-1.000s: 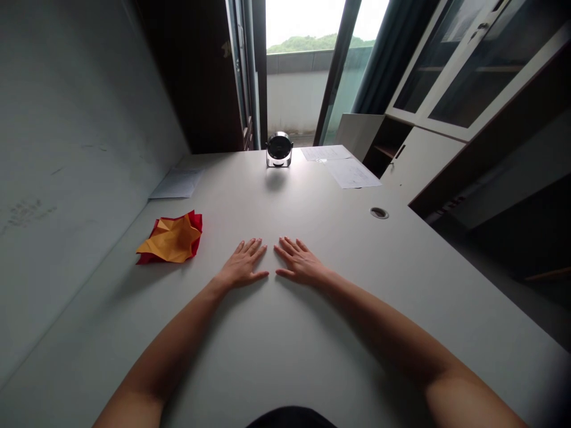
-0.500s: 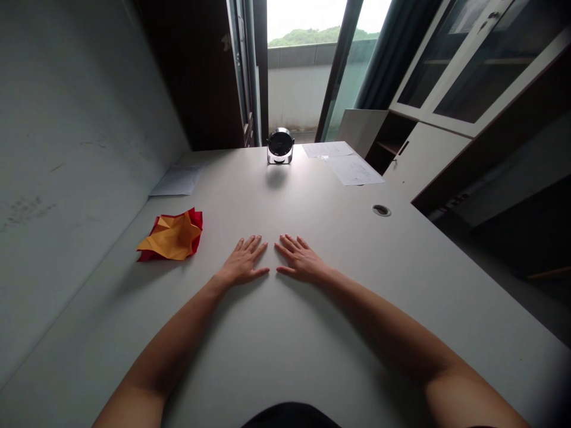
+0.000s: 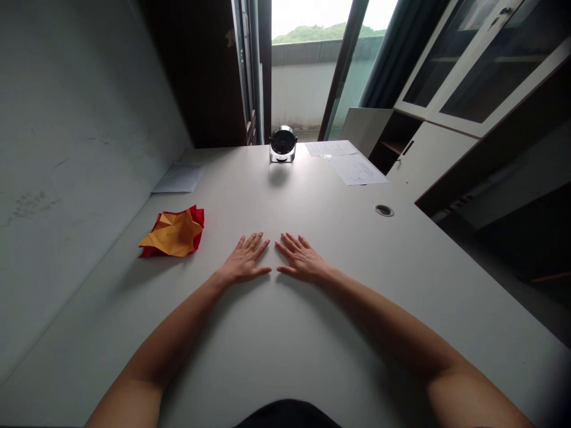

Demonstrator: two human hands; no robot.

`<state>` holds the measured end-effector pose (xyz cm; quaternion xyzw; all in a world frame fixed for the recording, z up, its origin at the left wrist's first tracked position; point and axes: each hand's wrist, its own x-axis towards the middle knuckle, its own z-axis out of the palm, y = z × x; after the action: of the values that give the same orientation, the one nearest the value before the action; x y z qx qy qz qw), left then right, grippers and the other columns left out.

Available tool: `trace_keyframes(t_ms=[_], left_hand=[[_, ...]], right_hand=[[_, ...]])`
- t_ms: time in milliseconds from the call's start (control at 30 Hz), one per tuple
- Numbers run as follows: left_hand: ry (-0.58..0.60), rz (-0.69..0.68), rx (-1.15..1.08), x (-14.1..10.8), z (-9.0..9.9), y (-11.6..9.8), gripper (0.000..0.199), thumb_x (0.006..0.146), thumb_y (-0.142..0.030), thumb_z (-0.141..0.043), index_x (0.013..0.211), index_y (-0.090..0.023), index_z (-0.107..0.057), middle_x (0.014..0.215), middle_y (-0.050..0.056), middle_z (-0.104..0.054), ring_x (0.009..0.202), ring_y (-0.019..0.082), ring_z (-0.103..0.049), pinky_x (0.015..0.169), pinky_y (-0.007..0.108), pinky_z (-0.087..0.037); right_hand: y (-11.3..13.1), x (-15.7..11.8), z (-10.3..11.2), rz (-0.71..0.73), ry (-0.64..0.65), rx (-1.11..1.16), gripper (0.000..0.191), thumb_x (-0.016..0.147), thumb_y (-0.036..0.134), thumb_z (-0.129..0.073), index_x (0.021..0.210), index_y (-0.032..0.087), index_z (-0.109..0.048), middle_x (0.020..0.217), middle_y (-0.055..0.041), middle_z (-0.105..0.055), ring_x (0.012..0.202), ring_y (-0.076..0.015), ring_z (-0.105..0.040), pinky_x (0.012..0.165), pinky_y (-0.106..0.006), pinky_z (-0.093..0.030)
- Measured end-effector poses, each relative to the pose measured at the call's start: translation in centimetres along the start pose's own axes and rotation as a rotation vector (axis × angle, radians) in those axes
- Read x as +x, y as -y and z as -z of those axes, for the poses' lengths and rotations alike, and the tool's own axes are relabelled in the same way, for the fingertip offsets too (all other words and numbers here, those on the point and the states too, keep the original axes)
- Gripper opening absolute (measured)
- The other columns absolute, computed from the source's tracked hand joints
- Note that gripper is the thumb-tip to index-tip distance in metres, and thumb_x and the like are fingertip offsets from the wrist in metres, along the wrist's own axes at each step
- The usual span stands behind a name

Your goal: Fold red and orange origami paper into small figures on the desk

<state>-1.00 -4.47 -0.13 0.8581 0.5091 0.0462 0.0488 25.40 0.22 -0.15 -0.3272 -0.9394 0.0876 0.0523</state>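
My left hand (image 3: 244, 260) lies flat on the white table (image 3: 285, 345), palm down, its fingers spread and holding nothing. Close beside it, my right hand (image 3: 301, 259) rests the same way, also bare of any object. A narrow gap separates the two thumbs. To the left of my left hand, apart from it, are creased sheets of orange paper (image 3: 176, 233) and red paper (image 3: 197, 217), the orange on top of the red. They look like paper or thin cloth; I cannot tell which.
A small round black device on a metal stand (image 3: 282, 142), perhaps a fan, stands at the far edge. Printed sheets (image 3: 357, 169) lie at the back right, another sheet (image 3: 179, 178) at the back left. A cable hole (image 3: 384, 210) is on the right. A wall (image 3: 66, 178) borders the left.
The whole view has shifted very slightly. Both hands stay flat in the same place on the table, and the orange and red sheets have not moved.
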Motion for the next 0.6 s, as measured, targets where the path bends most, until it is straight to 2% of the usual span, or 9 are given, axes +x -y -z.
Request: trace_keyframes(t_ms=[267,600], left_hand=[[0.003,0.005,-0.007,0.01,0.17,-0.22,0.087,0.089,-0.077,-0.037,0.160,-0.032,-0.016,0.169,0.005,-0.010,0.155,0.030,-0.009,0.125,0.052,-0.008],[0.008,0.010,-0.012,0.00,0.20,-0.19,0.087,0.089,-0.077,-0.036,0.160,-0.031,-0.016,0.169,0.005,-0.010,0.155,0.031,-0.009,0.125,0.053,-0.007]], right_hand=[[0.11,0.01,-0.10,-0.010,-0.013,-0.009,0.093,0.089,0.080,-0.036,0.161,0.024,-0.020,0.167,-0.0120,-0.009,0.154,-0.0334,-0.010,0.124,-0.056,-0.009],[0.28,-0.01,-0.04,-0.015,-0.016,-0.008,0.091,0.090,0.080,-0.033,0.160,0.023,-0.022,0.167,-0.0121,-0.009,0.154,-0.0332,-0.011,0.124,-0.055,-0.009]])
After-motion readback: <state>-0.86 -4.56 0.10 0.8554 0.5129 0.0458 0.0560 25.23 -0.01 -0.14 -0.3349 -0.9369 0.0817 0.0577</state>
